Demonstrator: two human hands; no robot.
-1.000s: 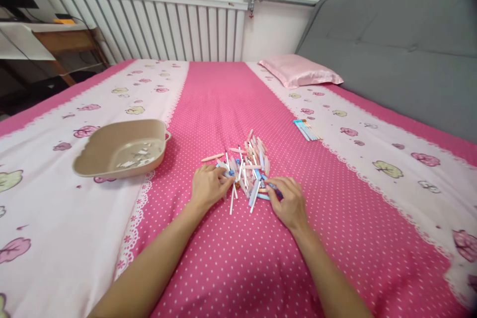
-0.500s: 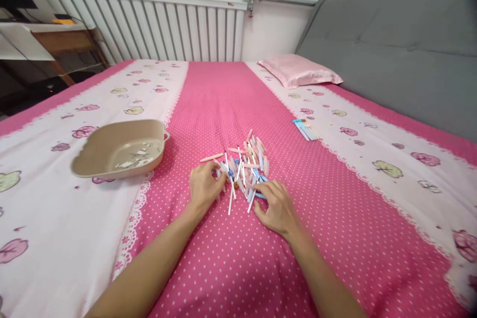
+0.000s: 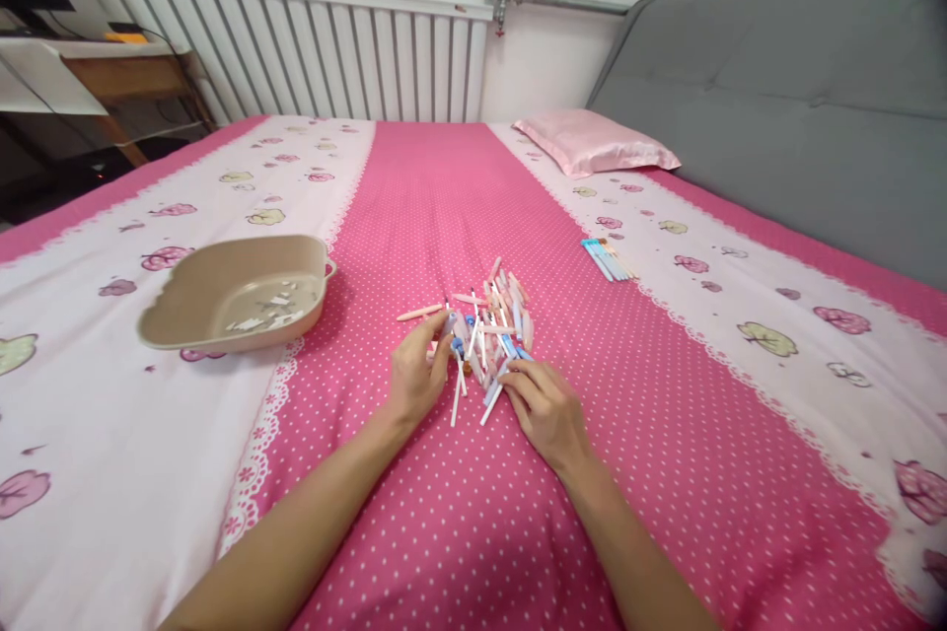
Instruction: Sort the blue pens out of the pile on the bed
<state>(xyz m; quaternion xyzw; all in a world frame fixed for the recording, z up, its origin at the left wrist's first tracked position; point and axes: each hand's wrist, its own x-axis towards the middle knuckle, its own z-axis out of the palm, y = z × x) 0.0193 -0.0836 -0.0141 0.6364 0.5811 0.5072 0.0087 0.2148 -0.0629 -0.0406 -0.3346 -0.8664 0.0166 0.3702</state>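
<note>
A loose pile of pen parts lies on the pink polka-dot bedspread, with pink and lavender barrels, thin white sticks and a few blue pieces. My left hand is at the pile's left side, thumb and forefinger closed on a small lavender pen part. At the lower right edge my right hand has its fingertips pinched together by a white stick; what they grip is partly hidden. One peach pen barrel rests apart at the pile's upper left.
To the left stands a beige plastic basin with small white pieces inside. A row of blue and orange pens lies to the right. Farther off are a pink pillow, a grey headboard and a white radiator.
My left hand has shifted slightly right and now pinches the lavender part. My right hand's fingers have drawn together, and the lower end of the white stick beside them has swung left.
</note>
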